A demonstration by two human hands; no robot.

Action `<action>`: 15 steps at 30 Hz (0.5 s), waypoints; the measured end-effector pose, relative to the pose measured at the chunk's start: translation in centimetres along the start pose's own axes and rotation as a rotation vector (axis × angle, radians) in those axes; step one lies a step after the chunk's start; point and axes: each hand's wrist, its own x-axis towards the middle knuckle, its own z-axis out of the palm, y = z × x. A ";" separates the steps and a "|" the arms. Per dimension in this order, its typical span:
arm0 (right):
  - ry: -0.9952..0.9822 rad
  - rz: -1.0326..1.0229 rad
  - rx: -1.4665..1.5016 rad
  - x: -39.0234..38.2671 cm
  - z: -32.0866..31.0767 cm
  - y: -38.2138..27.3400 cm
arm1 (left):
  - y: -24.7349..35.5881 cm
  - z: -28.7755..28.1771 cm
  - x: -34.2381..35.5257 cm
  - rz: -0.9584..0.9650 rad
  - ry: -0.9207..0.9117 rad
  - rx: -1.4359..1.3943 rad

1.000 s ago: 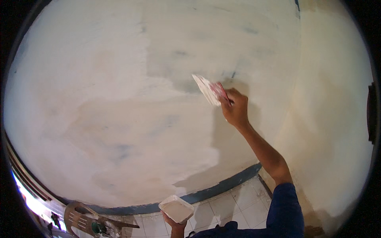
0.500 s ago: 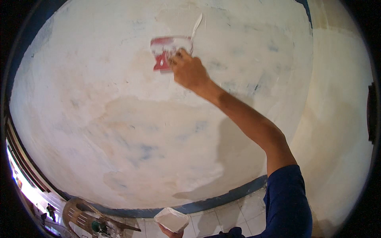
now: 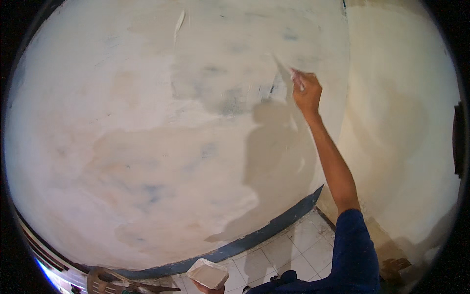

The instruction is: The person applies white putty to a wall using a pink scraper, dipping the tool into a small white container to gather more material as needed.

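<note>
My right hand [image 3: 308, 93] is raised to the right part of the wall, its fingers closed on a red putty spreader [image 3: 295, 76]. The spreader shows nearly edge-on, so most of its blade is hidden. The patchy off-white wall [image 3: 112, 166] carries smeared putty, grey-blue spots and a thick white ridge [image 3: 179, 22] of putty high up. At the lower edge, my left hand [image 3: 208, 290] supports a pale rectangular tub [image 3: 208, 273] from beneath. Whitish putty fills the tub. Only part of that hand shows below it.
A brown plastic chair [image 3: 100, 281] stands at the lower left. The wall meets a cream side wall [image 3: 391, 147] on the right. A dark blue band [image 3: 274, 228] runs along the wall's foot, above a floor of pale tiles [image 3: 279, 255].
My right hand has moved right and slightly down with the spreader, which has turned from face-on to edge-on. The view has shifted right. The tub remains in my left hand.
</note>
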 end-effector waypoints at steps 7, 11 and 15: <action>0.117 -0.085 -0.111 2.1 1.8 7.2 | -1.8 3.3 -1.1 0.026 -0.077 0.048; -0.025 -0.089 -0.122 -3.8 2.8 4.6 | -2.1 2.1 -0.4 0.028 -0.049 0.069; -0.215 -0.162 -0.086 -10.2 1.8 0.3 | -2.2 1.7 -0.2 0.052 -0.176 0.127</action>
